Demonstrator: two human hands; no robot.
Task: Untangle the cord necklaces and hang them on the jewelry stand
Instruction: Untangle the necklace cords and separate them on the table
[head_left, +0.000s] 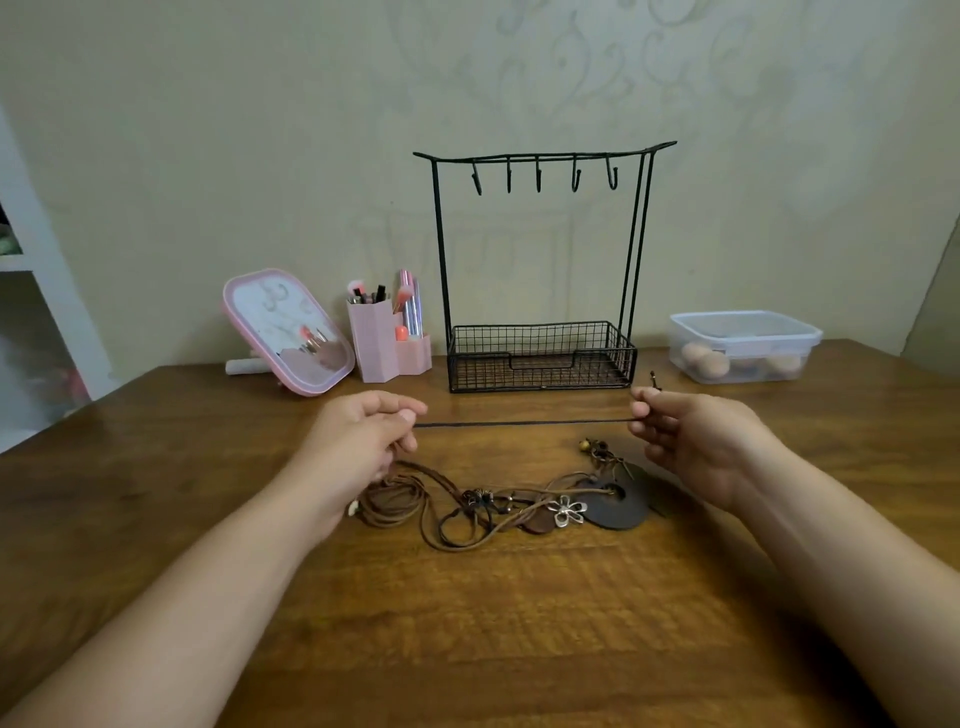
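My left hand (363, 431) and right hand (685, 431) pinch one cord (524, 424) taut. The tangle (498, 506) remains; the stand (540, 270) has nothing hung on it.

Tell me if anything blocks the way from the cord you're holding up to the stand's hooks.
Nothing visible does. The dark cord, stretched between the left hand and right hand, sits just in front of the jewelry stand; its hooks are bare, with open air in between.
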